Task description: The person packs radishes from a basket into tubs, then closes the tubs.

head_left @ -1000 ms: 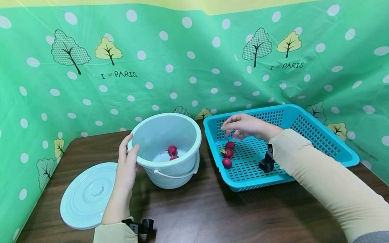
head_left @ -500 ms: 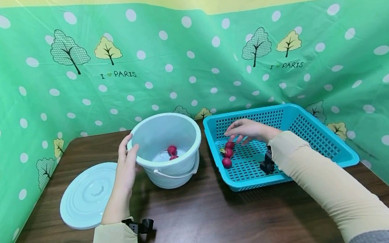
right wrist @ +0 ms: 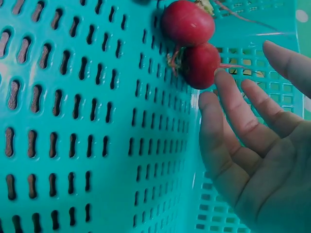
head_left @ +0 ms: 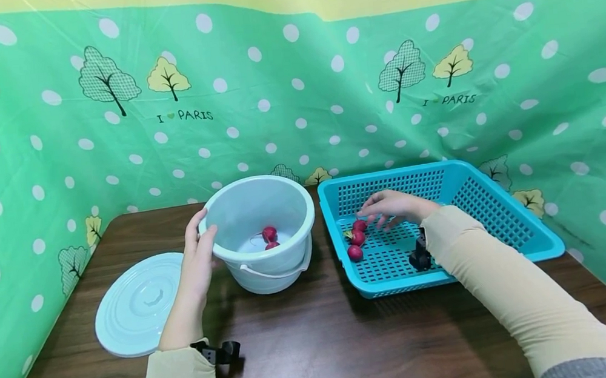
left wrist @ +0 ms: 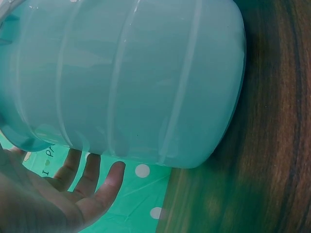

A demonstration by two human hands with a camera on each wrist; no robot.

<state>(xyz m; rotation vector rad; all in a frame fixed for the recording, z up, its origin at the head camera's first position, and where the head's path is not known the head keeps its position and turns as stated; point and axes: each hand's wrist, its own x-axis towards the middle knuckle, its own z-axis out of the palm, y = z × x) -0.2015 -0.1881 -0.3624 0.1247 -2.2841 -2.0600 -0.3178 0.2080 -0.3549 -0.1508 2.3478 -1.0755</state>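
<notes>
My left hand (head_left: 197, 257) holds the light-blue bucket (head_left: 259, 272) at its left rim, thumb at the edge. In the left wrist view its other fingers (left wrist: 109, 187) lie along the outer wall. Two red radishes (head_left: 269, 234) lie at the bottom of the bucket. Over the blue plastic basket (head_left: 394, 286), my right hand (head_left: 395, 206) reaches down with loosely spread fingers and holds nothing. In the right wrist view its fingertips are right at the nearest radish (right wrist: 201, 65); another radish (right wrist: 187, 22) touches that one. A third radish (head_left: 355, 252) lies nearer the basket's front.
A round light-blue lid (head_left: 139, 305) lies on the dark wooden table (head_left: 318, 346), left of the bucket and partly behind my left forearm. The bucket's handle (head_left: 273, 274) hangs down in front. A green dotted cloth (head_left: 294, 101) stands behind the table.
My right hand has sunk lower into the basket and shifted slightly right, its fingertips closer to the farthest radish. The left hand and bucket stay in place.
</notes>
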